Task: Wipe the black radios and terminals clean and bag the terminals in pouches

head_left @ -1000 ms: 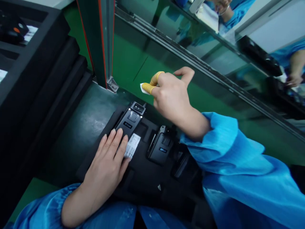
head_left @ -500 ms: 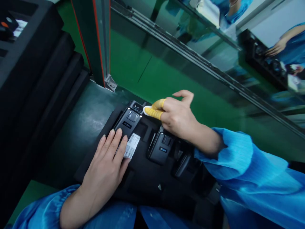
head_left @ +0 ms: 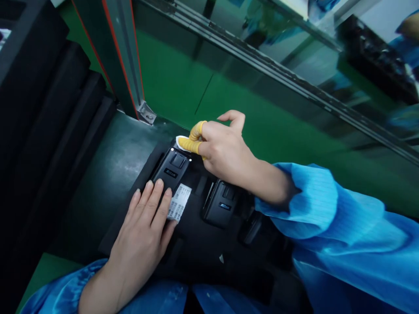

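My left hand (head_left: 144, 226) lies flat on a black handheld device marked "Riton" (head_left: 170, 171), its fingers spread over the lower body and partly over a white barcode label (head_left: 179, 203). My right hand (head_left: 222, 146) pinches a white wipe (head_left: 181, 141) between two yellow finger cots (head_left: 193, 141). The wipe touches the device's top end and hides part of it. A second black Riton device (head_left: 222, 203) sits in the black foam tray (head_left: 196, 257), just below my right wrist.
Stacked black foam trays (head_left: 49, 131) rise at the left. A metal post with red edges (head_left: 121, 65) stands behind a dark green mat (head_left: 111, 192). A glass panel (head_left: 262, 56) at the back reflects blue-sleeved people. Blue sleeves enter from the bottom and right.
My right hand has moved left, pressing the wipe onto the device's top end. My left hand has stayed on the device. The view has shifted slightly.
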`<state>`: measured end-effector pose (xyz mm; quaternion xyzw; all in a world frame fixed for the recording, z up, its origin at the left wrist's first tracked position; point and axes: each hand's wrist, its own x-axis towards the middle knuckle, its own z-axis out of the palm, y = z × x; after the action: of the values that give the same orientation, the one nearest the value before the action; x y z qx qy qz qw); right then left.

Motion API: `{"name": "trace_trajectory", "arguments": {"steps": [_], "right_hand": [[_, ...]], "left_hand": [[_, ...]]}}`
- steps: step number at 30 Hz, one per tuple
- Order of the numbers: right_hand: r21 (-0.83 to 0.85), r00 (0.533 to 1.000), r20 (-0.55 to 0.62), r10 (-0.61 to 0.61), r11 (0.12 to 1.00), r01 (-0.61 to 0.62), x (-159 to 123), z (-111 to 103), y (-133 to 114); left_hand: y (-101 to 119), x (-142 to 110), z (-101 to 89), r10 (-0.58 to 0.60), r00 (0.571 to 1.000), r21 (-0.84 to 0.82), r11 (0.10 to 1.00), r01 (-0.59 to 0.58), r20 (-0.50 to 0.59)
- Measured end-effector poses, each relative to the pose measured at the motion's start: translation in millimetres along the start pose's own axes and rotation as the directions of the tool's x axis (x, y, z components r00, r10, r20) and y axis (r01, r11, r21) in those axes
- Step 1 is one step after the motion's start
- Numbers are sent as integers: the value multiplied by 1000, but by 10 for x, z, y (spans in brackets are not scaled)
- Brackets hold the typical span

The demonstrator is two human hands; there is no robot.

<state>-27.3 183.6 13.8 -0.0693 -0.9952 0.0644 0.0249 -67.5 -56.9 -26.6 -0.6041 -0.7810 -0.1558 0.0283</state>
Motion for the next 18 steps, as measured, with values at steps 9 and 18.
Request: {"name": "trace_trajectory", "arguments": {"steps": [9,18], "right_hand": [[-74,994,-57,89,993,-93,-367,-116,218],[-26,997,-73,18,999,-20,-17,-57,18]], "left_hand": [[7,18,-9,6,1000,6,1000,-6,-3],[10,-3,4,-2,1000,7,1000,2,-3]]}}
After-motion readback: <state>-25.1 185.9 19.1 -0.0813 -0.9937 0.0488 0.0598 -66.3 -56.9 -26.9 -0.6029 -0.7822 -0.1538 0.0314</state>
